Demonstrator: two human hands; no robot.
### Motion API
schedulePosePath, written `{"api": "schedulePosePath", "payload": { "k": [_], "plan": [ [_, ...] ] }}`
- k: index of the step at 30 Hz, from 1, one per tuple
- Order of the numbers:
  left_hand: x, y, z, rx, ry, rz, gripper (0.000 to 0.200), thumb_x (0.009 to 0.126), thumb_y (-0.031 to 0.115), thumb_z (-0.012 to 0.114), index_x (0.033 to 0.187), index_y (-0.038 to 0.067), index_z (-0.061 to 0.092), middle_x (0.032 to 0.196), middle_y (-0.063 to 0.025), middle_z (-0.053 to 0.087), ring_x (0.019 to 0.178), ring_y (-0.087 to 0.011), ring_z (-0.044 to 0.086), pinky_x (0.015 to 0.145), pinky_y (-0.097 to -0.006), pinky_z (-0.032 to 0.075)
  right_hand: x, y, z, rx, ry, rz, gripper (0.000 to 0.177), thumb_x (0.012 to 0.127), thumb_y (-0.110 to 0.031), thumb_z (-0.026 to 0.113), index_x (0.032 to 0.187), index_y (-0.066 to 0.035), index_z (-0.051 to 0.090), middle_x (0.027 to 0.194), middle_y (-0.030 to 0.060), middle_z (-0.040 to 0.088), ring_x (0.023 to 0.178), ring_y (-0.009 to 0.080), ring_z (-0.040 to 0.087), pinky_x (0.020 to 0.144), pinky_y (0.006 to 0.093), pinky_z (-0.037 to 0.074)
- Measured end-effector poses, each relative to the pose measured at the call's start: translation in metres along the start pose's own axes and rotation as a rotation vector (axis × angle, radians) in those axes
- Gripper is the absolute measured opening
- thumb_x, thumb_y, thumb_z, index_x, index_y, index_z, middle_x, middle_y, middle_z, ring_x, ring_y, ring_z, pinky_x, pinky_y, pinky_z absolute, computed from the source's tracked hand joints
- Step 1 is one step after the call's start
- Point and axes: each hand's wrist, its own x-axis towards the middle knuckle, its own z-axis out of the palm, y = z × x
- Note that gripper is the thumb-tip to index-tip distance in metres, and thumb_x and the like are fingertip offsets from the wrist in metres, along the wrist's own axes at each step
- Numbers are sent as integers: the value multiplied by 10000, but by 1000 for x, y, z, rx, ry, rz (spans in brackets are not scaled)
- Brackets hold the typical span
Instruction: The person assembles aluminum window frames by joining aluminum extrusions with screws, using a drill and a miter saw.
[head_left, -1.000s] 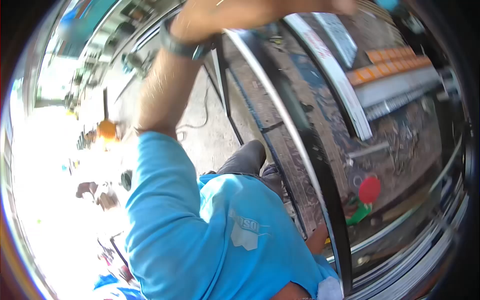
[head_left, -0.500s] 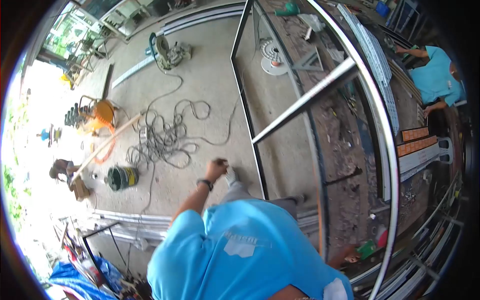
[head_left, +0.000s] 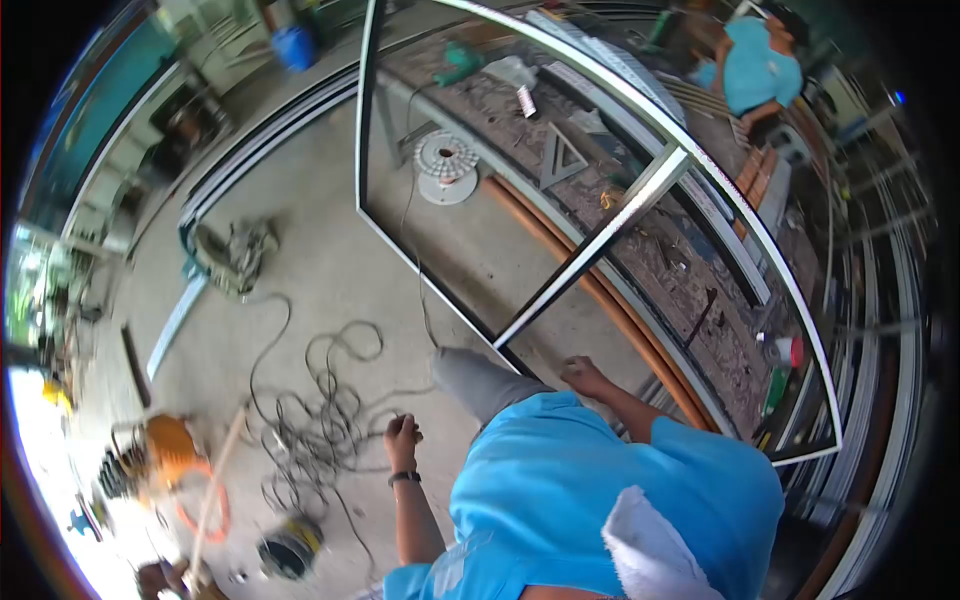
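My left hand (head_left: 402,440), with a dark band at the wrist, hangs over the concrete floor beside a tangled cable (head_left: 320,410). Its fingers are curled in, and nothing shows in them. My right hand (head_left: 585,377) is at my other side, near the lower edge of a large metal frame (head_left: 590,250) with a crossbar. Its fingers are loosely bent with the thumb apart, and I see nothing held. The frame stands upright between me and a cluttered workbench (head_left: 650,280).
A cut-off saw (head_left: 230,255) sits on the floor at left. Nearer are an orange-and-black machine (head_left: 165,450) and a dark bucket (head_left: 290,547). A white reel (head_left: 446,165) stands by the bench. Another person (head_left: 760,65) in a blue shirt works beyond it. Long metal profiles (head_left: 880,400) lie at right.
My view has swung to the right, so the frame and bench appear further left. My right hand has come from the frame's far right to my side; my left hand has lowered.
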Motion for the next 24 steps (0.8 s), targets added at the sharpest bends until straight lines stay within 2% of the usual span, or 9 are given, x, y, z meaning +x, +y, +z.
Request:
{"api": "schedulePosePath", "payload": {
  "k": [4, 7, 9, 11, 12, 14, 17, 21, 24],
  "plan": [
    [99, 85, -43, 3, -54, 31, 299, 940, 215, 703, 1093, -40, 679, 835, -103, 695, 624, -147, 637, 563, -291, 530, 102, -84, 53, 97, -238, 87, 530, 905, -408, 688, 1277, -34, 648, 1255, 242, 646, 1178, 334, 627, 1010, 411, 493],
    [214, 138, -93, -78, -7, -16, 289, 948, 202, 687, 1111, -36, 672, 847, -109, 697, 655, -154, 652, 591, -286, 537, 205, -105, 98, -82, -356, 117, 514, 880, -402, 687, 1230, -25, 686, 1224, 256, 675, 1173, 360, 642, 1019, 425, 501],
    [246, 187, -120, -17, 75, -118, 292, 952, 206, 686, 1130, -25, 665, 874, -109, 702, 669, -159, 656, 573, -289, 532, 249, -140, 116, -85, 64, -218, 499, 873, -383, 686, 1209, -15, 702, 1177, 253, 700, 1103, 394, 672, 989, 447, 526],
    [291, 236, -159, 36, 105, -162, 297, 949, 214, 689, 1134, -17, 662, 884, -104, 704, 666, -159, 655, 552, -292, 525, 286, -212, 102, -207, -149, 289, 455, 873, -368, 693, 1144, -2, 706, 1087, 222, 727, 1011, 350, 706, 863, 476, 557],
    [315, 242, -179, 83, 130, -148, 300, 944, 226, 682, 1154, 14, 651, 834, -65, 684, 638, -157, 634, 536, -291, 499, 284, -288, 74, -55, -147, 268, 450, 895, -384, 690, 1096, 18, 706, 1038, 214, 730, 994, 309, 710, 851, 448, 550],
    [346, 267, -215, 130, 156, -148, 294, 927, 227, 679, 1129, 14, 658, 841, -72, 692, 645, -159, 644, 519, -298, 504, 334, -345, 73, 51, -154, -34, 460, 931, -396, 696, 1126, 21, 693, 1064, 203, 729, 1015, 279, 706, 898, 394, 541],
    [394, 292, -250, 132, 211, -255, 278, 896, 223, 679, 1078, 13, 680, 837, -85, 704, 645, -177, 659, 504, -316, 505, 381, -471, 50, 269, -100, -181, 467, 961, -377, 700, 1198, 23, 654, 1123, 175, 727, 1060, 248, 697, 947, 354, 527],
    [473, 326, -279, 259, 7, -470, 237, 892, 248, 695, 1004, 40, 711, 817, -81, 712, 681, -207, 692, 554, -369, 562, 476, -570, 49, 355, 1, -166, 448, 966, -318, 708, 1242, 26, 630, 1167, 167, 718, 1088, 237, 690, 952, 343, 533],
    [568, 373, -297, 610, -242, -352, 202, 906, 250, 677, 971, 61, 702, 805, -70, 712, 687, -196, 695, 550, -362, 557, 536, -616, 63, 365, 92, -43, 489, 952, -347, 711, 1256, 23, 613, 1119, 167, 732, 1068, 245, 702, 943, 363, 540]
  ]
}}
